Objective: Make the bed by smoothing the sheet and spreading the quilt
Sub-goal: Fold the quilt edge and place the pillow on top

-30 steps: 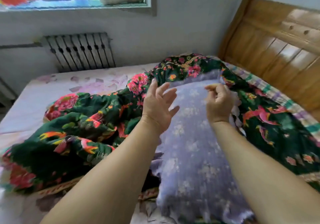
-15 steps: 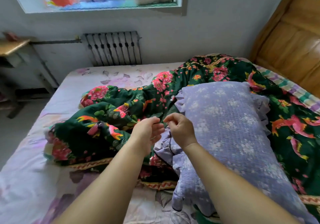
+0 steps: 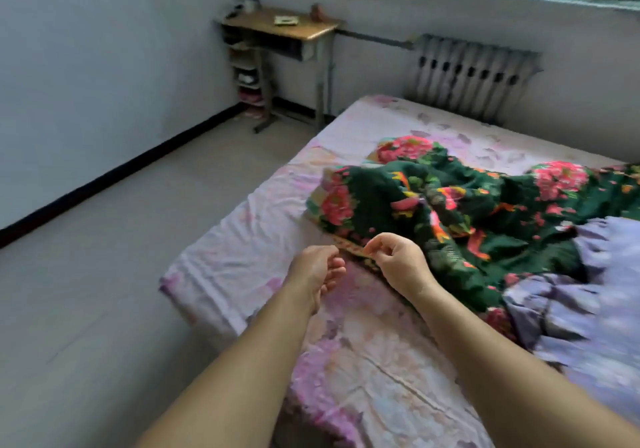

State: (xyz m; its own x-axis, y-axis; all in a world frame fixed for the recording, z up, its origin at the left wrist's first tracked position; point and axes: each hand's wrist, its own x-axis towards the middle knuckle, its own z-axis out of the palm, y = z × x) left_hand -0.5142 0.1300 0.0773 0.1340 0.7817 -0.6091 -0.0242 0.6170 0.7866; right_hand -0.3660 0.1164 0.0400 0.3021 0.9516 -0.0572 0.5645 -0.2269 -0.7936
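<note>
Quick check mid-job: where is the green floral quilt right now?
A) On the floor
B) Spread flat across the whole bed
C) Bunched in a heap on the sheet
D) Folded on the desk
C: the quilt lies crumpled in a heap, leaving the pink sheet bare around it.

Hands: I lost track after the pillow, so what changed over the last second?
Both hands left the pillow and came down to the quilt's near border. The right hand now pinches that edge; the left hand hovers loosely curled beside it. The quilt stays bunched, the sheet wrinkled.
</note>
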